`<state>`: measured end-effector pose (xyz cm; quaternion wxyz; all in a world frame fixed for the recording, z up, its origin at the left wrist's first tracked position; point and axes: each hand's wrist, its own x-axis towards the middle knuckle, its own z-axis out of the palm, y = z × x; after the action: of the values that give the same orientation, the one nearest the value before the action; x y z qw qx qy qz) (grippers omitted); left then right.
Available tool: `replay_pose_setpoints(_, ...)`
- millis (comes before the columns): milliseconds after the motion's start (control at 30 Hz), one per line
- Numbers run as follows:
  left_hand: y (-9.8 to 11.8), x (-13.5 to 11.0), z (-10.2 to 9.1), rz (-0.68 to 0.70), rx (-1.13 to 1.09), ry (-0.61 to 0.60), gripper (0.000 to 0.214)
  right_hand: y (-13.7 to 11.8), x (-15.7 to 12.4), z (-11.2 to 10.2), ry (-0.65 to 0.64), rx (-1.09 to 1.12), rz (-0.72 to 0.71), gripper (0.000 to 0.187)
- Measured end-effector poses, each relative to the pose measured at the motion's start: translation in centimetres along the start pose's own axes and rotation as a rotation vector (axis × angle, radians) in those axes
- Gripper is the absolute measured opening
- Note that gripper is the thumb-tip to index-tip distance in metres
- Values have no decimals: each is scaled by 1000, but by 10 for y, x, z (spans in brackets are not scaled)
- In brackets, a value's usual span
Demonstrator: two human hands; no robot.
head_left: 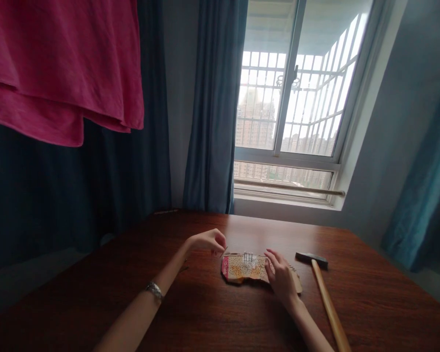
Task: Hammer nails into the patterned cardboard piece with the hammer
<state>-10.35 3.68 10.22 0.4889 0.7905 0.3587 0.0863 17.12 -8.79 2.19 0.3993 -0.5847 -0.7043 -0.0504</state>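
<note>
A flat piece of patterned cardboard (242,270) with a pink end lies on the wooden table (190,313). Several thin nails (248,257) stand upright in it. My right hand (281,279) rests flat on the cardboard's right part, fingers stretched out. My left hand (208,240) hovers just left of the cardboard, its fingers pinched on a thin nail. A watch sits on my left wrist (154,291).
A hammer (324,293) with a wooden handle and dark head lies on the table right of my right hand. Behind the table are blue curtains (212,112) and a barred window (297,98). A pink cloth (62,63) hangs at upper left.
</note>
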Motion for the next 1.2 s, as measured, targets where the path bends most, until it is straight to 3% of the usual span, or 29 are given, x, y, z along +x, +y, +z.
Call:
replay_pose_setpoints(100, 7, 16, 24, 116, -127, 87, 29, -15, -2, 0, 11, 185, -13, 28)
replay_pose_setpoints(233, 8, 37, 66, 212, -228, 173, 31, -30, -7, 6, -46, 459, 81, 31)
replay_pose_setpoints(367, 11, 47, 102, 232, -240, 241, 29, -31, -7, 6, -71, 683, 239, 35)
replay_pose_setpoints(467, 14, 47, 116, 229, -229, 305, 27, -27, -6, 5, -85, 834, 343, 34)
replay_pose_setpoints(600, 18, 45, 123, 232, -218, 405, 26, -20, -6, 8, -96, 961, 418, 32)
replay_pose_setpoints(967, 16, 50, 131, 283, -293, 401, 33, -15, -6, 14, -86, 970, 404, 32)
replay_pose_setpoints(1133, 10, 55, 113, 300, -456, 742, 29, 3, -1, 14, 20, 872, 481, 36)
replay_pose_setpoints(1200, 3, 58, 106, 315, -531, 823, 26, 11, 3, 15, 54, 800, 492, 38)
